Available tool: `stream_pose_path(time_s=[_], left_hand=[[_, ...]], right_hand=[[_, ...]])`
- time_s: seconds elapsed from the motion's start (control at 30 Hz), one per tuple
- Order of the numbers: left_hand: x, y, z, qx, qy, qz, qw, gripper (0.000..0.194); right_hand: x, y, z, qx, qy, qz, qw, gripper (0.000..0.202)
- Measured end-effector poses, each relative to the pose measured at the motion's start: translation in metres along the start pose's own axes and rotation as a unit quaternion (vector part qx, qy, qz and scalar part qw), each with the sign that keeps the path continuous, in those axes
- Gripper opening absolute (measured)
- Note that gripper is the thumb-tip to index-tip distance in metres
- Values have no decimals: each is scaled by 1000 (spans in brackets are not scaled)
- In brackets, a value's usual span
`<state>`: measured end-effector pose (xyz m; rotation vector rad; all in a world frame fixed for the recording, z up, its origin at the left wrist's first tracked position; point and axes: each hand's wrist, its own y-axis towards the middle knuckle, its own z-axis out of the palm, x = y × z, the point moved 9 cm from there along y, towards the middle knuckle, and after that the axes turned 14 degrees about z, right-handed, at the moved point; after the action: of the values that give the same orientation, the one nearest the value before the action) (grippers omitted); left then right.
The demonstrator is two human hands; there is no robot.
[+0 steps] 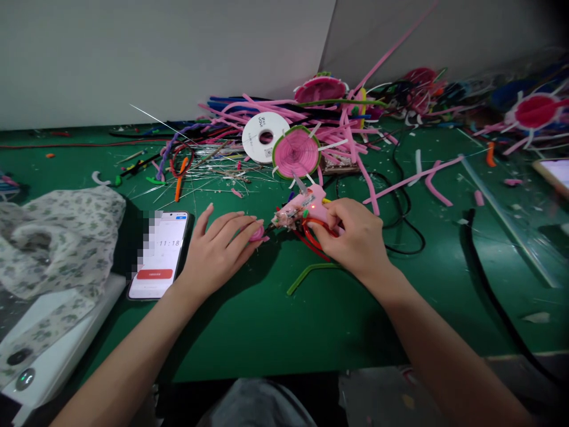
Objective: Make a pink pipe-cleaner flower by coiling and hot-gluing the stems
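My left hand (222,249) hovers low over the green table, pinching a small pink coil (256,233) between forefinger and thumb; the other fingers stretch out. The thumb is mostly hidden. My right hand (353,234) is wrapped round a pink hot glue gun (313,201) with a small lit orange light. Its dark nozzle (270,226) points left, close to the coil; whether they touch I cannot tell. Orange-red loops (313,237) lie under the gun and my right hand. Just behind stands a pink coiled disc (296,153) with a green rim.
A phone (162,255) lies left of my left hand, beside patterned cloth (57,237). Behind are a white spool (255,139) and a heap of pink and blue pipe cleaners (267,107). A green strip (311,271) lies in front; a black cable (409,252) loops at right.
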<state>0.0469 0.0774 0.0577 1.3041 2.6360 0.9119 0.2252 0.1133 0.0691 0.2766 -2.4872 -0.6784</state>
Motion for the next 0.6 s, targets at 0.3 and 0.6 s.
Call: stream_pose_path(time_s=[0.3, 0.6], left_hand=[[0, -1, 1, -7, -1, -2, 1000, 31], [0, -1, 0, -8, 7, -1, 1000, 29]], right_hand=[[-3, 0, 1, 10, 3, 6, 1000, 33], [-2, 0, -2, 4, -5, -2, 1000, 34]])
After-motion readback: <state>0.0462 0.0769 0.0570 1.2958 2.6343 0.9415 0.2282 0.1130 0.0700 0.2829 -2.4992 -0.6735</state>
